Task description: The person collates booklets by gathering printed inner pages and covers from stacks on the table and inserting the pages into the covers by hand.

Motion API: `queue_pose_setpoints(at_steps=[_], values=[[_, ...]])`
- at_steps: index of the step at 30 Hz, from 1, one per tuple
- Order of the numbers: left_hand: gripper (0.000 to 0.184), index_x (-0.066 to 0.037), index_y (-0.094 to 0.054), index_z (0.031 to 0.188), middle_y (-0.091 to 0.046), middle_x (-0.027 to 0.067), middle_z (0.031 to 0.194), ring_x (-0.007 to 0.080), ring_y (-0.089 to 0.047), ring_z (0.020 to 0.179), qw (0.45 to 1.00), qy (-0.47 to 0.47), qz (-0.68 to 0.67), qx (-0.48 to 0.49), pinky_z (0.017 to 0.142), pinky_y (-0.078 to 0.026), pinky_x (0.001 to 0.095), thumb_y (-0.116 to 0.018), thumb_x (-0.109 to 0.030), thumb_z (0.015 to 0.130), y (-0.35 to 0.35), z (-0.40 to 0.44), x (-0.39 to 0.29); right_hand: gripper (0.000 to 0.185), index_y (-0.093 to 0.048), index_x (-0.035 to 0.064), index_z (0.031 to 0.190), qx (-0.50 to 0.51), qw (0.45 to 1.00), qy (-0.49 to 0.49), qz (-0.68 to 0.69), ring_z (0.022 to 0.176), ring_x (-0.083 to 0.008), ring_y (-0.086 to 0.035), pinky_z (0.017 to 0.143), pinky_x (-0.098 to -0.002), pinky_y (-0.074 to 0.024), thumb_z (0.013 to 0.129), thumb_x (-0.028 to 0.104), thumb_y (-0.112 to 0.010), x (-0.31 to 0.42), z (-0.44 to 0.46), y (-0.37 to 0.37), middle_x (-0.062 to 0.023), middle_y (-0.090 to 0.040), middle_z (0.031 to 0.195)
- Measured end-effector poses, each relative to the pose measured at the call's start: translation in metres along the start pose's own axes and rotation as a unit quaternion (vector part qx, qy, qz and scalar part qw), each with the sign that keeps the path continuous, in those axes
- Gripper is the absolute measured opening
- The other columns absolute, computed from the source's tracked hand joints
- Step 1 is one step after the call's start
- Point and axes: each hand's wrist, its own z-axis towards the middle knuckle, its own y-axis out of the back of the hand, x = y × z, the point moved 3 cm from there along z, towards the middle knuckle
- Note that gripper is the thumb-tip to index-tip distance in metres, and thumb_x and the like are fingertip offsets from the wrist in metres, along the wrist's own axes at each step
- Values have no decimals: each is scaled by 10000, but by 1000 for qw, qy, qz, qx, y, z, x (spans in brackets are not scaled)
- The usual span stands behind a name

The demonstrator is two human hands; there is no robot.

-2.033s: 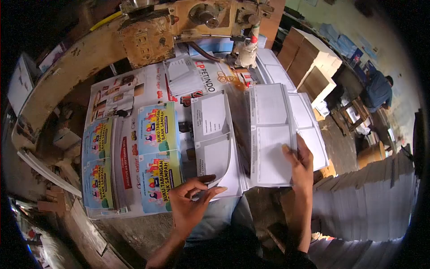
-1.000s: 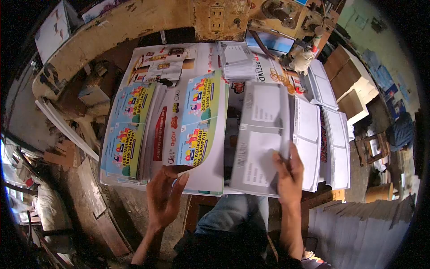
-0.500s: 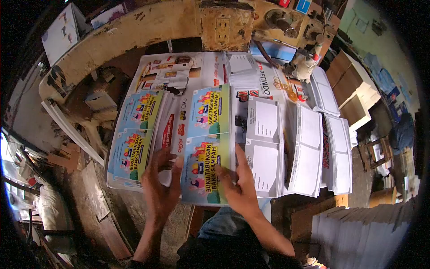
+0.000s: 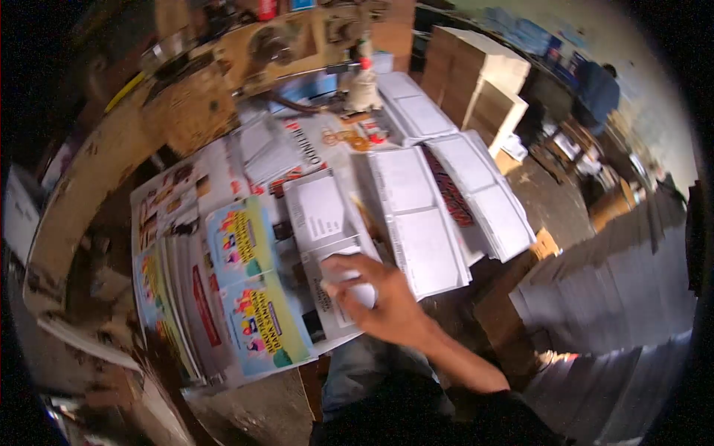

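Note:
My right hand (image 4: pixel 383 297) is over the near end of a stack of white printed sheets (image 4: pixel 318 208). Its thumb and fingers are curved and apart, with white paper visible between them; no held sheet can be made out. Nowhere in the picture does my left hand appear. Left of the right hand lies a stack of colourful covers (image 4: pixel 253 305) reading "Buku Tabungan Bank Sampah", apart from the hand. Further left, another pile of these covers (image 4: pixel 152 297) is partly blurred. To the right is a second stack of white form sheets (image 4: pixel 413 215).
More white sheet stacks (image 4: pixel 480 193) lie along the table's right side. A glue-smeared bottle with a red cap (image 4: pixel 364 85) and rubber bands (image 4: pixel 346 139) are at the back. Large paper piles (image 4: pixel 602 275) stand at the right, near a wooden cabinet (image 4: pixel 476 70).
The view has swung right. Both hands were at the colourful cover stack; my right hand has moved onto the white sheets, and my left hand has left the view.

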Motion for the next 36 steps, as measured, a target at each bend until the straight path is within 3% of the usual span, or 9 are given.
queue_pose_setpoints(at_steps=[2,7,13,16,20,24,26,31,36], values=[[548,-104,-461,1435,-463,177,1462,353,-518,1247,999,10,-11,-33,1052,-393,525,-517,-426,995,9,1,-5,314,-648,-2,1149,-64,993,19,-94,1021,-219,-672,861,-345,-557,848,52,-720,-13,5,42,-147,-686,1134],[486,-92,-497,1405,-508,166,1413,355,-522,1252,973,135,-123,-138,1048,-410,501,-513,-339,987,89,25,-36,340,-683,-10,1069,-253,895,56,-364,1006,-353,-658,918,-415,-502,801,177,-775,-47,11,185,-210,-695,1038],[367,-17,-608,1274,-629,169,1276,337,-585,1210,886,18,-450,-109,1032,-447,454,-600,-133,926,224,83,-192,462,-687,-18,1070,-300,777,-69,-550,993,-400,-643,890,-443,-504,755,295,-812,-114,-39,304,-239,-687,1025],[389,-36,-625,1230,-636,160,1270,316,-598,1193,732,-185,-654,-41,1038,-448,419,-683,-40,846,275,94,-305,472,-676,-34,1085,-305,854,-170,-386,886,-411,-666,817,-431,-525,757,280,-805,-117,-59,317,-245,-690,950],[590,-32,-581,1284,-593,177,1324,393,-549,1238,653,-347,-672,38,1052,-432,459,-821,-208,774,305,86,-411,398,-673,-53,1003,-356,797,-102,-477,787,-387,-682,722,-429,-525,765,240,-800,-76,-73,310,-250,-685,868],[720,-33,-568,1303,-541,188,1393,381,-485,1313,643,-331,-681,113,1078,-408,458,-871,-314,714,302,84,-443,289,-627,-34,793,-341,808,-179,-446,631,-267,-631,581,-393,-469,771,198,-799,-43,-87,314,-184,-653,714],[717,39,-516,1296,-497,261,1381,426,-494,1269,615,-324,-694,188,1091,-403,481,-840,-287,745,295,85,-444,253,-665,-37,838,-299,838,-217,-402,684,-197,-658,641,-354,-516,788,176,-792,-46,-93,324,-127,-676,710],[571,30,-558,1219,-546,274,1314,443,-543,1206,613,-339,-701,133,1025,-461,462,-811,-229,778,286,87,-446,384,-557,-8,1224,-270,915,-221,-203,940,-151,-611,837,-284,-461,898,139,-695,-75,-103,330,-107,-670,991],[180,18,-696,986,-725,166,932,272,-708,841,641,-215,-713,187,770,-525,336,-705,-125,876,296,79,-430,566,-501,15,1362,-281,911,-241,-183,1091,-224,-612,947,-327,-464,884,208,-737,-84,-103,322,-166,-641,1208]])
